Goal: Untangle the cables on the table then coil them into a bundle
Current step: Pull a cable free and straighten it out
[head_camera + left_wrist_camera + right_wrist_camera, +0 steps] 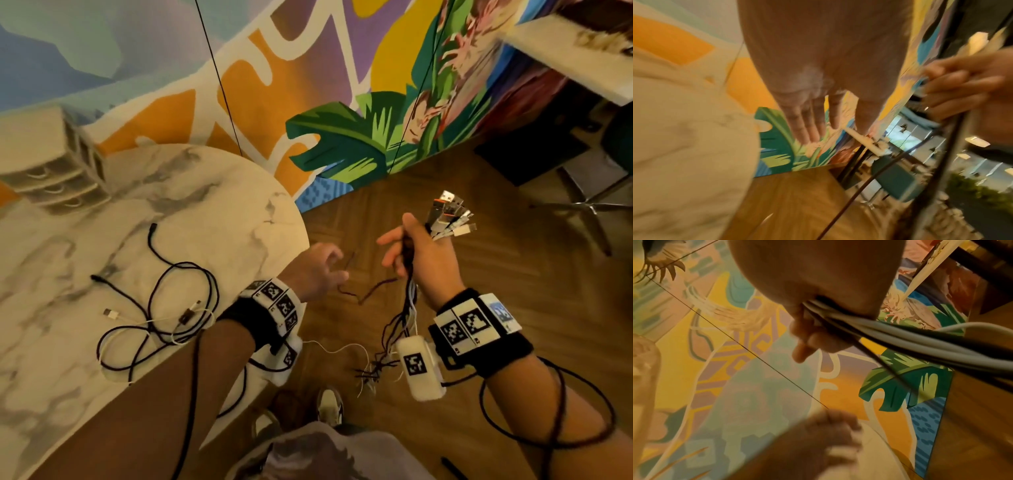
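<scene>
My right hand [400,253] is off the table's right edge, above the floor, and grips a bunch of black and white cables [409,308]. Their USB plugs [448,216] fan out above the fist, and the rest hangs down past my wrist. In the right wrist view the cables [920,340] run out from under my curled fingers [807,331]. My left hand [337,267] is just left of it with fingers straight [812,126] and holds nothing. A dark cable loop [370,291] hangs between the hands. More tangled black and white cables [161,308] lie on the marble table [205,192].
A small drawer unit [54,171] stands at the table's far left. A painted mural wall [342,137] is behind, a chair base [589,202] is at the right, and another tabletop [565,58] is at the upper right. My shoes [329,404] are on the wooden floor [479,260].
</scene>
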